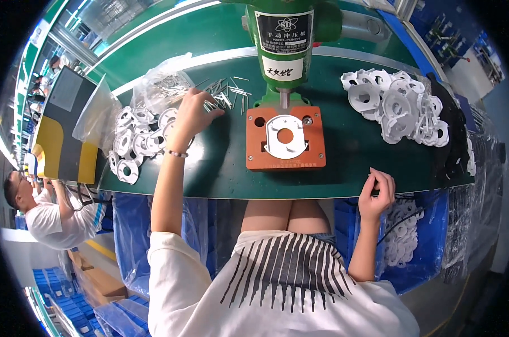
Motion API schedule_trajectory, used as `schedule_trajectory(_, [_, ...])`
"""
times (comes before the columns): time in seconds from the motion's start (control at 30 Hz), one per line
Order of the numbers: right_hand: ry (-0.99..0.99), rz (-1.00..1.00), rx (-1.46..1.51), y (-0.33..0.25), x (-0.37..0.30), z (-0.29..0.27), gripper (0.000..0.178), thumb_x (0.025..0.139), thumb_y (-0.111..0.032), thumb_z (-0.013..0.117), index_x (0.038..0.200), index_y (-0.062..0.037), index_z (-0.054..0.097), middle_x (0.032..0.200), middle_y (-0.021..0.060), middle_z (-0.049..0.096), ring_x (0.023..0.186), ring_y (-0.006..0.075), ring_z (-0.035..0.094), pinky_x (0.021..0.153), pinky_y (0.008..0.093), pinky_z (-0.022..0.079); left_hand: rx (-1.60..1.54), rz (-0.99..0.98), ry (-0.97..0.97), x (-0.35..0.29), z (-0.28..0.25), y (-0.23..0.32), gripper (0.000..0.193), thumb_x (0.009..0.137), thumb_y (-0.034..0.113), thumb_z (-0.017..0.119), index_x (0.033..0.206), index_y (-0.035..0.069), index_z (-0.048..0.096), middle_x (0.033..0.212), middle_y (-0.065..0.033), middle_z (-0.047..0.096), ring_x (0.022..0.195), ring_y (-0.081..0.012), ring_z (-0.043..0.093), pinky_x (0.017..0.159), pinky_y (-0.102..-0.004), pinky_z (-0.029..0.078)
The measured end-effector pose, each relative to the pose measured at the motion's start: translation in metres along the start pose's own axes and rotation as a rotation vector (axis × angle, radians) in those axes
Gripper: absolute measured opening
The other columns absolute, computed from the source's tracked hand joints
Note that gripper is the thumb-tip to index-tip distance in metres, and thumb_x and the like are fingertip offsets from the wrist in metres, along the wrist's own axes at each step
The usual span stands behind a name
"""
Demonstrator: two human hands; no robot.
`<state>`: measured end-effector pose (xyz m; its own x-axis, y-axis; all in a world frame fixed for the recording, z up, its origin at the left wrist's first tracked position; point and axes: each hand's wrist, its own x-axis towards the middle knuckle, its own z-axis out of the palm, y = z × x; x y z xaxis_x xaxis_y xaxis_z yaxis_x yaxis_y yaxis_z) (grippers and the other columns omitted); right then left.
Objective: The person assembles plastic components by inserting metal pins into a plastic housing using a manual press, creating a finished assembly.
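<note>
My left hand (195,115) reaches over a loose scatter of thin metal pins (223,92), with its thumb spread apart from the fingers. Its fingertips are at the edge of the pins, and I make out none held. My right hand (380,194) is at the table's front edge, fingers curled in; whatever they hold, if anything, is hidden. Between the hands, a white round plastic part (294,124) with a central hole lies on an orange fixture block (257,147). The ram of a green hand press (285,70) stands right behind and above it.
White plastic rings (127,169) and a clear bag of pins (163,83) lie at left. White flanged parts (399,106) are heaped at right. A blue bin (428,253) below holds more parts. Another person (63,219) sits at far left beside a yellow-grey machine (63,129).
</note>
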<state>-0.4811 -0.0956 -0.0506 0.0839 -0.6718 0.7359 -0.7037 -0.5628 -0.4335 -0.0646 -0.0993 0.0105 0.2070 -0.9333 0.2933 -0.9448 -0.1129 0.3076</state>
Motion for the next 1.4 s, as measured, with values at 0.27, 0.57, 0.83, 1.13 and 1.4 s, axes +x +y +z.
schedule_trajectory(0.27, [-0.003,0.023,0.018,0.000,-0.001,0.000,0.009,0.080,-0.004,0.057,0.087,-0.0040,0.063,0.080,0.0078,0.061,0.067,0.0226,0.056,0.057,0.0302,0.043,-0.054,0.057,-0.098,0.015,0.013,-0.013,0.014,0.069,0.013,0.071,0.078,0.004,0.064,0.083,-0.0145,0.055,0.081,-0.0324,0.056,0.073,-0.0392,0.046])
schedule_trajectory(0.57, [-0.004,0.022,0.008,0.002,-0.002,0.000,0.009,0.080,-0.004,0.057,0.087,-0.0042,0.063,0.080,0.0081,0.061,0.068,0.0230,0.056,0.058,0.0312,0.043,-0.174,0.185,-0.249,0.019,-0.006,-0.011,0.021,0.064,0.003,0.072,0.083,0.005,0.064,0.087,-0.0095,0.057,0.079,-0.0237,0.057,0.071,-0.0334,0.047])
schedule_trajectory(0.83, [-0.007,0.021,0.001,0.000,-0.001,0.001,0.009,0.079,-0.003,0.058,0.087,-0.0044,0.063,0.079,0.0079,0.061,0.068,0.0234,0.056,0.059,0.0316,0.043,-0.101,0.273,-0.485,0.043,-0.007,-0.023,0.016,0.064,0.002,0.071,0.078,0.006,0.065,0.089,-0.0097,0.057,0.083,-0.0233,0.057,0.070,-0.0328,0.048])
schedule_trajectory(1.13, [-0.009,0.036,0.012,0.000,-0.001,0.001,0.009,0.080,-0.004,0.058,0.087,-0.0040,0.063,0.079,0.0077,0.062,0.067,0.0231,0.057,0.058,0.0312,0.043,-0.301,0.035,-0.359,0.029,-0.023,0.014,0.012,0.074,0.004,0.068,0.085,0.002,0.062,0.083,-0.0086,0.062,0.073,-0.0152,0.061,0.065,-0.0256,0.048])
schedule_trajectory(1.4, [-0.009,0.032,0.014,0.001,-0.001,-0.002,0.010,0.079,-0.004,0.058,0.087,-0.0040,0.063,0.080,0.0082,0.062,0.068,0.0235,0.057,0.059,0.0306,0.043,-0.919,0.046,-0.272,-0.003,-0.028,0.068,0.020,0.079,0.002,0.065,0.099,0.000,0.061,0.085,-0.0042,0.066,0.075,-0.0073,0.061,0.064,-0.0188,0.047])
